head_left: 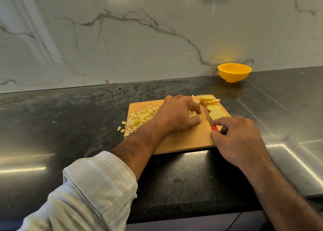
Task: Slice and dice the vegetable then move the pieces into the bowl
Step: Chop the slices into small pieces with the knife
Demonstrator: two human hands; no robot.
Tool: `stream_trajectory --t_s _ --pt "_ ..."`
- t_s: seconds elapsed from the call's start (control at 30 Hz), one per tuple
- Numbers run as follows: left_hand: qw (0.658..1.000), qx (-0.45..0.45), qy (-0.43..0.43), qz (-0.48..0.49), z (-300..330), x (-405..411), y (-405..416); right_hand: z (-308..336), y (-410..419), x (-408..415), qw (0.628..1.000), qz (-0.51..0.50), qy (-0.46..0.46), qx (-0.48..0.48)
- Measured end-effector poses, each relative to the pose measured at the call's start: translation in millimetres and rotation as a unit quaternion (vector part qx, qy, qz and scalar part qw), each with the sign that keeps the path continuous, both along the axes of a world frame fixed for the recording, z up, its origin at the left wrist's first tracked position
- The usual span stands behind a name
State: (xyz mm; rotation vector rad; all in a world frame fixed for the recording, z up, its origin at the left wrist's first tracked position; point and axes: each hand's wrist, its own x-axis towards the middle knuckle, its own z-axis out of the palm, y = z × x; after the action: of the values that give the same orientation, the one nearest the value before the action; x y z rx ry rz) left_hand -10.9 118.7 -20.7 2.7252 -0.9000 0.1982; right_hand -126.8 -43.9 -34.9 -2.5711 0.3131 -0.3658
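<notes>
Knife (210,120) handle mostly hidden in right hand (239,140).

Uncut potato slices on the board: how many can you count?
4: two slices stacked at the board's far right corner, one just nearer, one beside the knife blade. The left hand may hide more.

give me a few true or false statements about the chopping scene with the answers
1. The right hand holds a red-handled knife. True.
2. The yellow bowl sits on the cutting board. False: it stands on the counter beyond the board.
3. Diced pieces lie piled at the board's left side. True.
4. The left hand rests idle on the counter. False: it holds a vegetable piece on the board.
5. Uncut slices remain on the board. True.
</notes>
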Motion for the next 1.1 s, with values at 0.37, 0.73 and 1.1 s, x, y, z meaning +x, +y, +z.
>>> stream_trajectory --t_s 0.37,0.73,1.1 --pt "0.987 -0.068 0.138 -0.054 5.0 3.8 8.5 3.4 -0.4 -4.4 0.999 0.035 -0.001 0.004" --pt "0.994 -0.022 0.102 0.033 11.4 6.1 10.8 11.8 0.7 -9.0 0.995 0.067 0.038 -0.058" --pt "0.988 -0.045 0.146 -0.012 16.9 10.5 26.9 11.5 7.9 -19.5 0.994 0.069 0.049 -0.076"
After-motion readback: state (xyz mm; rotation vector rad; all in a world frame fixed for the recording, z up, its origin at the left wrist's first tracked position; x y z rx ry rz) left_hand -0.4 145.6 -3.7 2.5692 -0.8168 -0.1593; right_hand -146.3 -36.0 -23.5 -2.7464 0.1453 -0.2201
